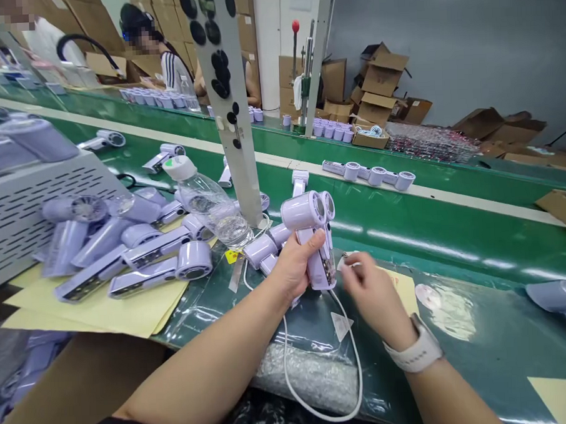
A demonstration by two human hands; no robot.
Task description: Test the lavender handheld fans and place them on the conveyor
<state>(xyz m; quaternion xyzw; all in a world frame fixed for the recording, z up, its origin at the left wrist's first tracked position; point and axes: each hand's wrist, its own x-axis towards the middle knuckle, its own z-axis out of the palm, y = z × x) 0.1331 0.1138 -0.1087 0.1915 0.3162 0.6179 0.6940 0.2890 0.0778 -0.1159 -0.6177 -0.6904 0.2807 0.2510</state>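
Note:
My left hand (292, 268) is wrapped round the handle of a lavender handheld fan (304, 211). A second round fan head shows just behind it, pressed close. Small electronic parts are exposed along the handle's side. From its lower end a white cable (357, 359) loops down over the table edge and back up to the left. To the right of the fan is my right hand (368, 289), fingers curled in and a little blurred. Something small and whitish lies at its fingertips, too unclear to name. More lavender fans (261, 250) lie just behind my left hand.
Several opened fans (149, 268) are heaped on yellow paper at the left, beside a slotted grey box (43, 210). A clear bottle (212, 209) leans near a metal post (234, 114). Beyond runs a green conveyor (452, 217). Across it sits a person (176, 70).

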